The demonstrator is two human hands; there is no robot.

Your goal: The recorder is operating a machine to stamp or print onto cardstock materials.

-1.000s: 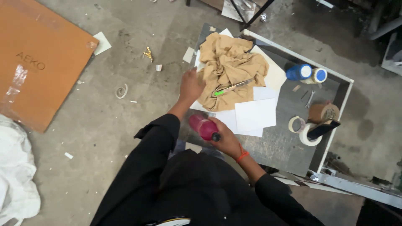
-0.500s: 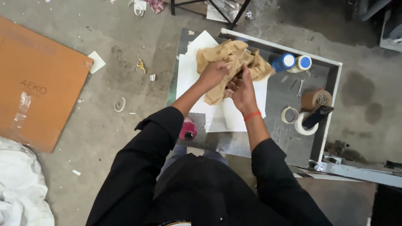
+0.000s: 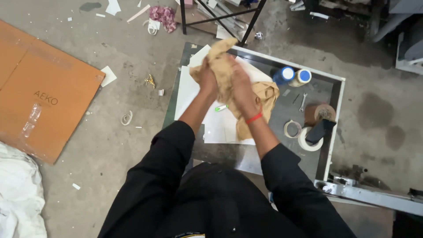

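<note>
A crumpled tan cloth is bunched between both my hands, lifted above the low metal table. My left hand grips its left side and my right hand, with a red band at the wrist, presses its right side. The cloth's lower end hangs down onto white sheets of paper. A small green-capped pen lies on the paper between my forearms. The pink bottle seen before is out of sight.
Two blue-capped bottles, a brown tape roll, white tape rolls and a small spanner lie on the table's right part. A large brown cardboard sheet and white fabric cover the floor at left. Scraps litter the concrete.
A second ago my right hand held a pink bottle and my left touched the cloth. Both hands have since gathered the cloth and raised it off the paper.
</note>
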